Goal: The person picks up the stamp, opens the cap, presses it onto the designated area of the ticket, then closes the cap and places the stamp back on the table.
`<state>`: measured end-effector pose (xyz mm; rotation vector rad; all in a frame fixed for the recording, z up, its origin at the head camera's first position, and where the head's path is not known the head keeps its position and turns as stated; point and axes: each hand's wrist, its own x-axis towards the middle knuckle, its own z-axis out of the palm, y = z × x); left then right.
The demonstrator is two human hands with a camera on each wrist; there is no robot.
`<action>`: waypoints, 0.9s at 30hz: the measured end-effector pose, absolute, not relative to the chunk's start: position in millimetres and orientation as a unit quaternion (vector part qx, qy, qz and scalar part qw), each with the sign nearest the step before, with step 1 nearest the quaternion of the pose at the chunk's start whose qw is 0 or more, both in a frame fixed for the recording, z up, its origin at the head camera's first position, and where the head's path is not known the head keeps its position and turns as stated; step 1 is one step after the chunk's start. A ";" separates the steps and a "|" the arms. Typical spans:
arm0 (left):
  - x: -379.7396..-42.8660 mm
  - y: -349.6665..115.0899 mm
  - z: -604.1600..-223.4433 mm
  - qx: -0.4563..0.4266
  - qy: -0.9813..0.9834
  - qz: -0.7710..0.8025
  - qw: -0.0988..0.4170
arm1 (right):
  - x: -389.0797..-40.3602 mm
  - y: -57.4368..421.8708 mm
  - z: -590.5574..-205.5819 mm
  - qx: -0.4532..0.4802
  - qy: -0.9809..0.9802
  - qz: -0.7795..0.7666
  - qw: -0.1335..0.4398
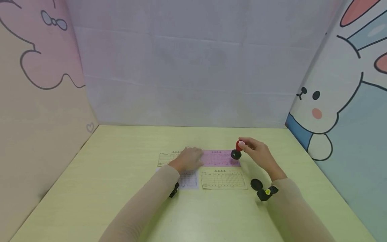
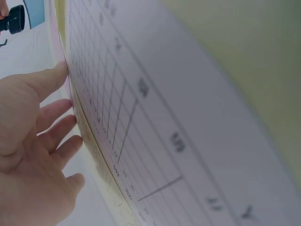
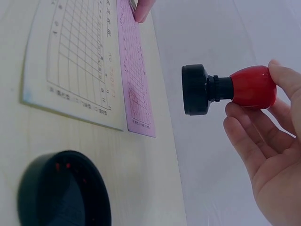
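Red stamp (image 3: 222, 88) pinched in right hand (image 1: 260, 157), above 3 o'clock end of pink slip (image 1: 216, 158); left hand (image 1: 190, 159) loosely spread, gripping nothing (could smear if slip slides).

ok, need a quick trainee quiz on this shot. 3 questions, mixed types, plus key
1. Which hand holds the red-handled stamp?
2. True or false: the black cap lies on the table, off the stamp.
3. In the head view, which slip does the stamp overlap? A) white B) pink C) yellow

Key:
1. The right hand.
2. True.
3. B, the pink slip.
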<state>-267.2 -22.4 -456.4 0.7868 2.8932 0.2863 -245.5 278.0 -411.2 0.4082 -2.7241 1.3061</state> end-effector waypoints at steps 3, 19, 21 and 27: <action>-267.0 -22.1 -455.8 0.259 0.959 0.091 0.065 | -244.9 279.1 -410.1 0.131 -0.894 0.427 0.049; -260.6 -33.6 -435.8 0.292 0.952 0.075 0.047 | -238.3 273.4 -402.0 0.143 -0.877 0.455 0.062; -259.7 -38.6 -433.9 0.289 0.952 0.091 0.048 | -237.9 269.7 -401.7 0.148 -0.875 0.456 0.062; -252.2 -57.2 -429.4 0.252 0.947 0.191 0.053 | -236.5 257.6 -403.8 0.159 -0.869 0.467 0.048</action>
